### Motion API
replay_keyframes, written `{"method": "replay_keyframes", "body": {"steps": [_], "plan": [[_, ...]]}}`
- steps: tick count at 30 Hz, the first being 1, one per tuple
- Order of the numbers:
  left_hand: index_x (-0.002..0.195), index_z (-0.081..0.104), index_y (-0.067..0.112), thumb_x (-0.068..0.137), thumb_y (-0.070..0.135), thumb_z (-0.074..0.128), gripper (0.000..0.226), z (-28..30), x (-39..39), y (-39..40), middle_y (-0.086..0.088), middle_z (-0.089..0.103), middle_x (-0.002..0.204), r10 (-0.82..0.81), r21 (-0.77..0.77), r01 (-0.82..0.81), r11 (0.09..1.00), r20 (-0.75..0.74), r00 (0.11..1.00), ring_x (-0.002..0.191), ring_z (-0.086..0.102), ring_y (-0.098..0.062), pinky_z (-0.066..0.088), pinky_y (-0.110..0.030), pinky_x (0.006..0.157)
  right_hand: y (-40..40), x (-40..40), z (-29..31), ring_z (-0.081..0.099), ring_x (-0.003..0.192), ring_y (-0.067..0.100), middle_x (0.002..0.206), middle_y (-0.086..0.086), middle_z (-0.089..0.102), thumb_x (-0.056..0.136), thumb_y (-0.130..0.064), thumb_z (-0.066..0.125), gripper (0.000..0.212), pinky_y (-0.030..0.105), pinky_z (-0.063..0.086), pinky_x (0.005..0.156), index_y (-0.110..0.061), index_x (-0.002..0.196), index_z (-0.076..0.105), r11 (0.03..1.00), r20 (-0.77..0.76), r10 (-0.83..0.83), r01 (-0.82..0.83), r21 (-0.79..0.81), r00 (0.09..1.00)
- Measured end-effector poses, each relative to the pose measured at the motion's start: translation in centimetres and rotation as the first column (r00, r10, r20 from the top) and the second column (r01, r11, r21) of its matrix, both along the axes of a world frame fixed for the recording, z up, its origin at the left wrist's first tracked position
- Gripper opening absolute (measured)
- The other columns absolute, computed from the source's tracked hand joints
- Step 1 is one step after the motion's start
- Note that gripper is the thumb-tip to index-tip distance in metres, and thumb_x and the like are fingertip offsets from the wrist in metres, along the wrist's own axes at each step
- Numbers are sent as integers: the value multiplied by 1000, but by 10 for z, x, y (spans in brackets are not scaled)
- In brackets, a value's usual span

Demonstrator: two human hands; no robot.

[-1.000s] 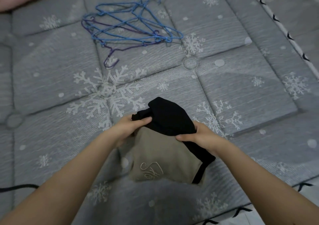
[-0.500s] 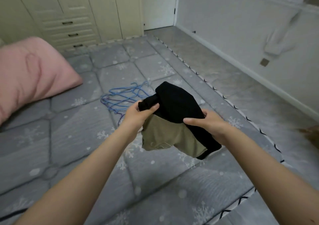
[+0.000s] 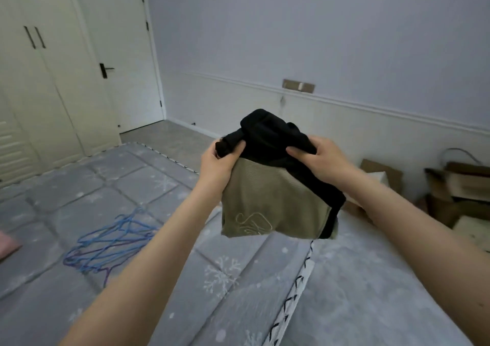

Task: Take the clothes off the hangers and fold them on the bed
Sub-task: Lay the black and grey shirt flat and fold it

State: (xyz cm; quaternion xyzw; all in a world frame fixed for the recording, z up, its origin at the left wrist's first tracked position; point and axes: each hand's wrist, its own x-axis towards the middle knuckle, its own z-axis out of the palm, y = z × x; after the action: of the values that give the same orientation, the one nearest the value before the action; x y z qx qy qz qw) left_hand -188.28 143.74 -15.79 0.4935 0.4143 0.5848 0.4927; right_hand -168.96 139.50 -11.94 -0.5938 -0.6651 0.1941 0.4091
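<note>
the folded khaki-and-black ribbed knit garment (image 3: pixel 275 186) is held in the air above the right edge of the grey snowflake-quilted bed (image 3: pixel 79 192); the folds could be lost if either pinch slackens. its black top is clasped by the left hand (image 3: pixel 220 162) and right hand (image 3: pixel 315 154), forearms raised. a pile of blue wire hangers (image 3: pixel 111 242) lies emptied.

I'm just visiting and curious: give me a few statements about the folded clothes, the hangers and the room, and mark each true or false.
1. Both hands, left hand and right hand, hold the folded garment. True.
2. The garment lies flat on the bed. False: it is held up in the air.
3. The blue hangers lie bare on the bed. True.
4. The door stands wide open. False: it is closed.
</note>
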Motion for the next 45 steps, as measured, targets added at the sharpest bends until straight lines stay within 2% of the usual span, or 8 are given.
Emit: {"method": "replay_keyframes", "body": {"steps": [10, 17, 21, 24, 28, 34, 39, 45], "plan": [[84, 63, 25, 81, 26, 73, 11, 81, 238, -70, 6, 67, 87, -433, 122, 432, 893, -24, 901, 87, 64, -11, 53, -26, 79, -171, 197, 79, 49, 59, -1, 67, -5, 58, 87, -26, 66, 16, 8, 37, 57, -14, 77, 64, 895, 48, -431, 420, 148, 901], [82, 65, 30, 78, 22, 75, 12, 101, 424, -187, 1, 68, 85, -754, 159, 796, 584, -256, 605, 85, 64, -18, 54, -41, 85, -362, 332, 103, 52, 51, -5, 55, -17, 58, 79, -31, 74, 11, 8, 40, 53, -29, 71, 66, 714, 90, -698, 681, 162, 710], [86, 65, 28, 78, 27, 75, 12, 105, 532, -294, 6, 69, 81, -877, 150, 925, 350, -294, 380, 80, 65, -9, 53, -25, 68, -487, 403, 98, 42, 48, 4, 52, -8, 46, 76, -37, 75, 37, 19, 33, 51, -3, 68, 65, 530, 81, -848, 832, 161, 524], [92, 67, 25, 71, 33, 79, 26, 100, 597, -368, -2, 71, 94, -928, 111, 975, 191, -303, 217, 93, 67, -18, 54, -32, 81, -573, 432, 86, 45, 55, 9, 59, 0, 48, 74, -39, 76, 41, 25, 34, 56, 1, 73, 66, 394, 59, -919, 908, 141, 390], [91, 66, 25, 75, 26, 77, 19, 81, 663, -481, 0, 70, 95, -964, 96, 995, -11, -266, 15, 90, 66, -17, 52, -27, 73, -680, 441, 66, 46, 43, 0, 43, -15, 49, 75, -34, 77, 32, 14, 36, 48, -30, 48, 60, 185, 33, -983, 975, 124, 182], [104, 65, 16, 71, 31, 79, 39, 48, 732, -639, -7, 69, 105, -908, 31, 938, -346, -263, -326, 101, 65, -25, 55, -40, 85, -816, 430, 37, 65, 70, 21, 77, 13, 69, 78, -37, 74, 34, 24, 45, 63, -3, 82, 70, -164, 34, -985, 983, 86, -168], [94, 68, 13, 43, 51, 81, 65, 26, 755, -754, -15, 69, 95, -774, -17, 810, -586, -282, -567, 94, 65, -30, 51, -46, 87, -902, 404, 10, 46, 45, 1, 43, -13, 48, 78, -33, 74, 36, 16, 31, 53, -29, 47, 56, -407, 73, -909, 911, 66, -411], [98, 68, 16, 75, 18, 77, 25, 5, 766, -870, -4, 71, 93, -506, -134, 525, -840, -152, -849, 91, 64, -20, 52, -29, 76, -959, 365, 6, 49, 49, -2, 44, -15, 46, 82, -23, 72, 39, 13, 33, 55, -22, 52, 47, -629, 80, -773, 776, 31, -630]]}}
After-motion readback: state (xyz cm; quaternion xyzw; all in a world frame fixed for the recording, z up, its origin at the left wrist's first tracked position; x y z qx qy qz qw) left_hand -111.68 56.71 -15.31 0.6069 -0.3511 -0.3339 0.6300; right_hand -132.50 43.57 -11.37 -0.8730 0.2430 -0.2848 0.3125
